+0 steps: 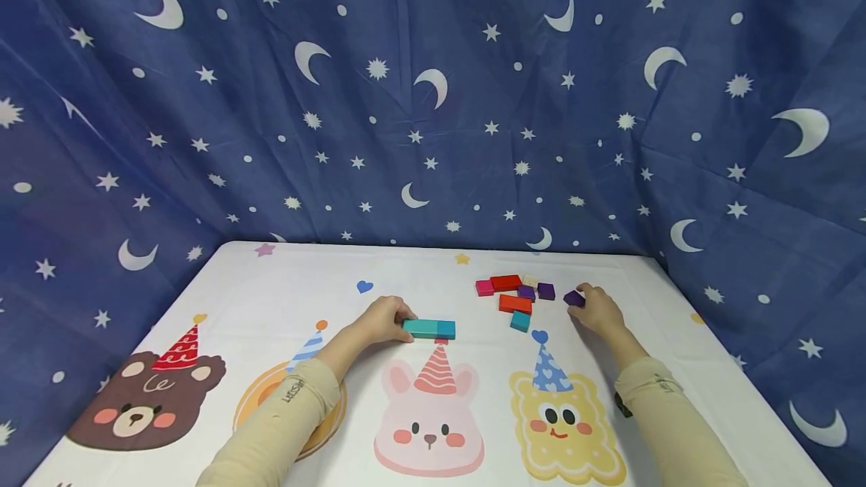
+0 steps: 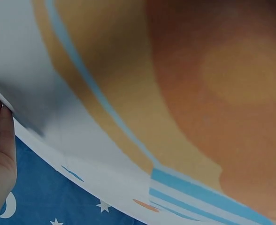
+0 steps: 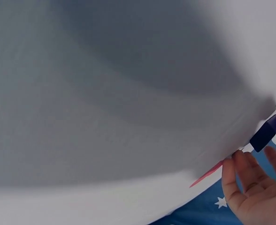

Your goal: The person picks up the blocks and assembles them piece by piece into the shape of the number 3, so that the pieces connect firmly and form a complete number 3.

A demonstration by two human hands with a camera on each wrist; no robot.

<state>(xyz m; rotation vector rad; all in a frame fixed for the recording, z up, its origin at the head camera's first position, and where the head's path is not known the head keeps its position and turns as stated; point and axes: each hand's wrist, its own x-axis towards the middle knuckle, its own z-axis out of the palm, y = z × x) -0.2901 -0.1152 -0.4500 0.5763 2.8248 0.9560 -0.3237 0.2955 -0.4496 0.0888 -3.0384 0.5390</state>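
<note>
Thumb and fingers of my left hand (image 1: 384, 319) grip the left end of a long teal block (image 1: 422, 328). A shorter blue block (image 1: 446, 330) sits flush against its right end, above the printed rabbit's hat. In the left wrist view, that hand (image 2: 1, 150) shows at the left edge, with only a sliver of teal beside its fingertips. Further right, my right hand (image 1: 601, 312) pinches a dark purple block (image 1: 574, 299) between thumb and fingers. The right wrist view shows the same purple block (image 3: 264, 133) beside the thumb.
Left of the right hand lies a loose group: red blocks (image 1: 516, 303), a pink block (image 1: 484, 288), a cream block (image 1: 530, 281), purple blocks (image 1: 546, 291) and a teal-blue block (image 1: 520, 321). A dark object (image 1: 622, 405) shows partly behind the right sleeve. A starry blue curtain (image 1: 433, 134) hangs behind the table.
</note>
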